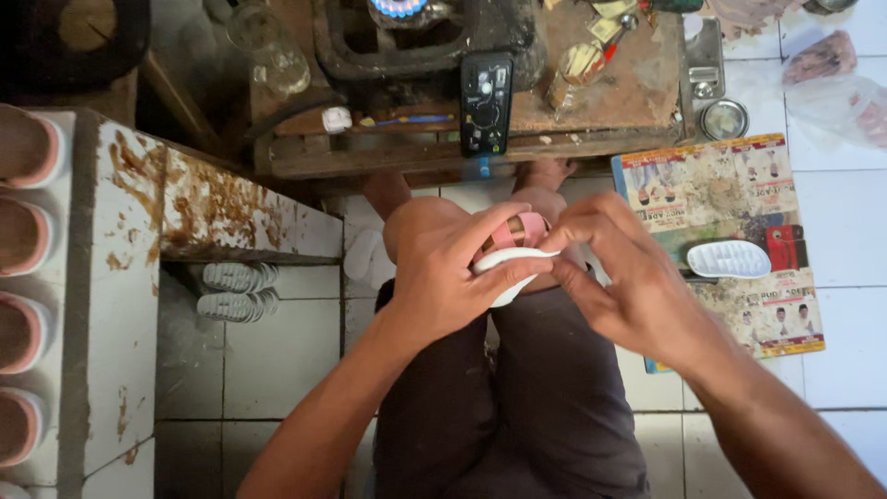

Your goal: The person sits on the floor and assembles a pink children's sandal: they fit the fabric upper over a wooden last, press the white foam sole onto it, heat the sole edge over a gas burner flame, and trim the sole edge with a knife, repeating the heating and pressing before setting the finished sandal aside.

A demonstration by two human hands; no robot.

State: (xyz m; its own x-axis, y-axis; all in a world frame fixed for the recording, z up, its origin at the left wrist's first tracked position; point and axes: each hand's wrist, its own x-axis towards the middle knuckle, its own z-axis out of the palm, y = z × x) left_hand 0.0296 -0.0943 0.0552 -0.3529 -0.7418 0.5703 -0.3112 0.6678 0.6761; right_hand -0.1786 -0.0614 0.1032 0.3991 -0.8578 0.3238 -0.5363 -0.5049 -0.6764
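My left hand (443, 273) grips a small shoe (511, 249) with a white sole and pink upper, held over my knees. My right hand (614, 268) presses on the shoe's right side, fingers curled around its edge. Most of the shoe is hidden between both hands. I sit in dark shorts (517, 397).
A loose white sole (729, 260) lies on a printed poster (730, 203) on the tiled floor at right. A low wooden bench (480, 102) ahead carries a black phone (486, 102) and a burner. Pink-rimmed shoes (23, 148) line a stained shelf (120, 277) at left; white soles (238, 277) lie beneath.
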